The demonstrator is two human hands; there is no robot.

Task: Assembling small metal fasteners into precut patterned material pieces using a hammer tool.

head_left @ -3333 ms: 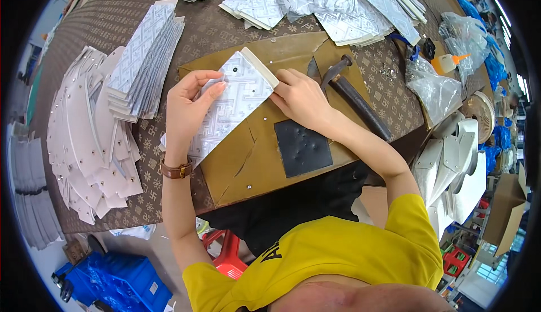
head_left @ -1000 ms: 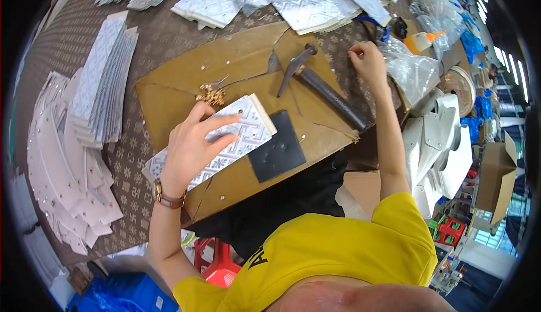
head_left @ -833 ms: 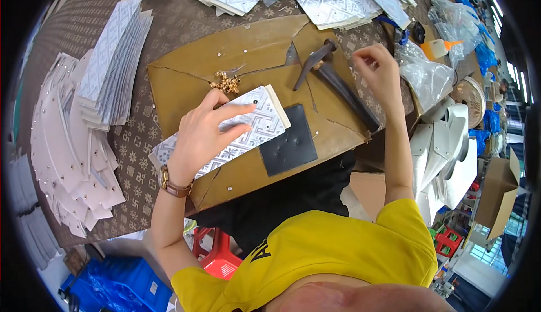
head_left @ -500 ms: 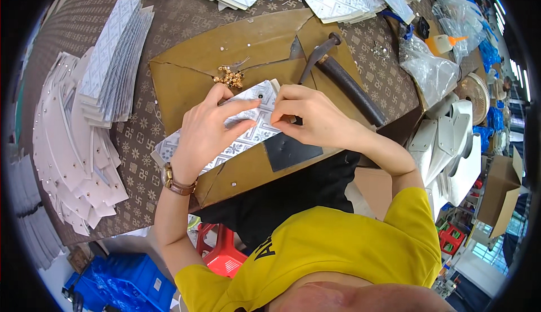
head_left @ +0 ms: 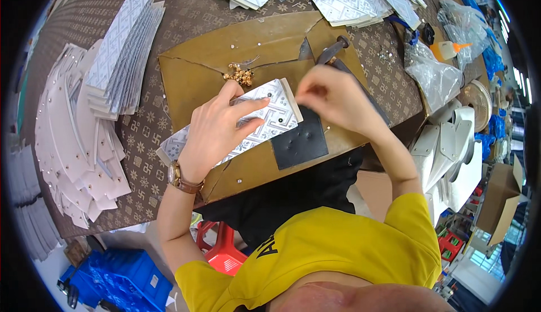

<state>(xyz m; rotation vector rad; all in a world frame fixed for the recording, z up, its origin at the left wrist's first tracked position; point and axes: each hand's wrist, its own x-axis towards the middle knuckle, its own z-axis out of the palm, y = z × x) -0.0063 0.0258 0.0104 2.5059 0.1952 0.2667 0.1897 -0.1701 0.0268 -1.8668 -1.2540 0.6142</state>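
Note:
A grey-and-white patterned strip (head_left: 284, 105) lies slantwise on a mustard-coloured work board (head_left: 197, 50). Two small dark-centred round fittings show near its right end. My left hand (head_left: 217, 129) grips the strip, its thumb and forefinger resting apart on the top face. Beyond the strip's right end is my right hand (head_left: 341, 95), its fingers curled and smeared by motion; whether they hold anything is unclear. It partly covers a hammer (head_left: 337, 46) lying on the board. A small heap of gold-coloured fittings (head_left: 239, 75) sits just past my left fingers. Below the strip's end is a black pad (head_left: 301, 146).
Stacked patterned strips (head_left: 121, 58) and curved white pieces with studs (head_left: 76, 143) cover the table's left. More patterned pieces (head_left: 344, 5) lie at the back. Right of the board are a clear plastic bag (head_left: 431, 72), an orange-tipped bottle (head_left: 447, 50) and white pieces (head_left: 445, 143).
My right hand has left the strip's end and moved right toward the hammer, uncovering a second round fitting and more of the black pad. My left hand stays on the strip.

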